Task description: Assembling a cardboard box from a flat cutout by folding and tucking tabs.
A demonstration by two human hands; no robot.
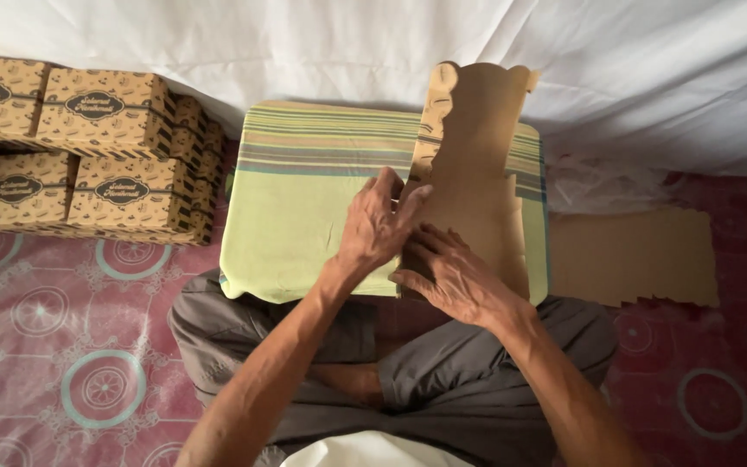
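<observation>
Hands (pixel 417 246) press brown cardboard (pixel 477 173) on green striped cushion (pixel 304 216).
</observation>
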